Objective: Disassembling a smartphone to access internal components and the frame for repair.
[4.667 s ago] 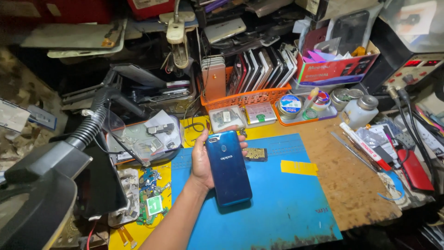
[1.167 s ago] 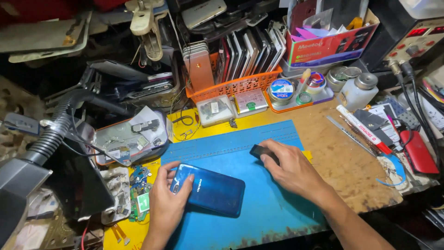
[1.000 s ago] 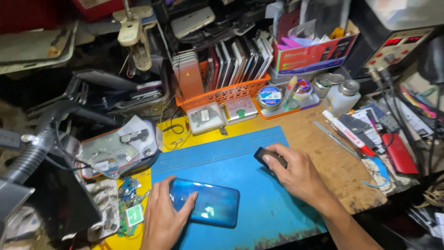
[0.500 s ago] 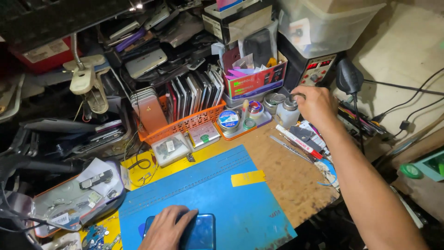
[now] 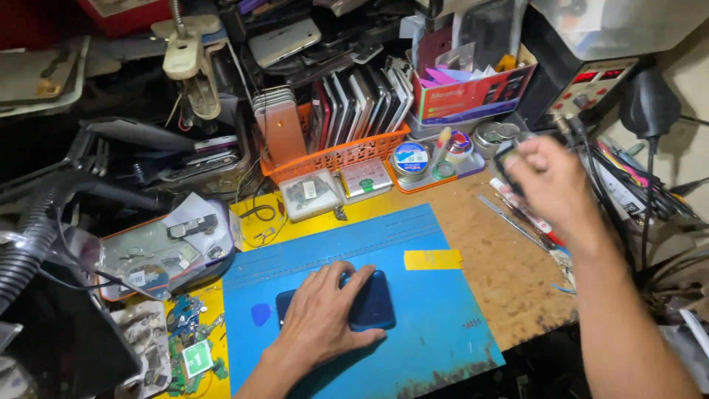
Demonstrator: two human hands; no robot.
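Most open room is the blue mat (image 5: 413,244) between the hands, just a yellow tape strip (image 5: 433,259) lying flat there. Left of the left hand (image 5: 325,314) it's tight: a parts tray (image 5: 159,255) and loose circuit boards (image 5: 188,343). Behind, the orange basket (image 5: 336,151) of phones walls things off. Around the right hand (image 5: 550,181) it's cramped with cables (image 5: 635,199), tins (image 5: 410,159) and tools (image 5: 513,218).

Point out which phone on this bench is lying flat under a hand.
The dark blue phone on the blue mat, pressed by the left hand. The others stand upright in the orange basket.
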